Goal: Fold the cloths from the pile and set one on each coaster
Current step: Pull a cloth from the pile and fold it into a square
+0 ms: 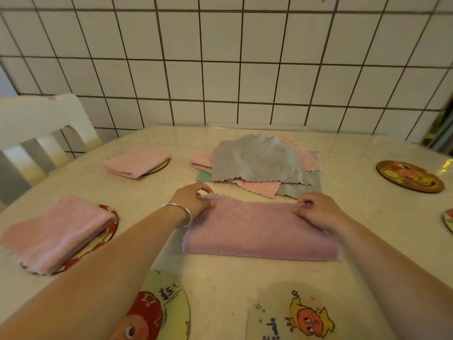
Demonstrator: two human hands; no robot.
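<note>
Left hand (193, 198) and right hand (316, 209) each pinch a far corner of the fuzzy purple cloth (259, 231), a folded rectangle; just beyond lies the scallop-edged pile (257, 163).

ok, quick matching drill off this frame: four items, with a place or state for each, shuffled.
Items:
1. purple cloth
2. grey cloth
3. far pink cloth
4. brown coaster

States:
A. bare, right side of table
B. top of the pile
C. folded, on a coaster
D. pinched at its far corners by left hand and right hand

Pairs: 1-D, 2-B, 3-C, 4-A
</note>
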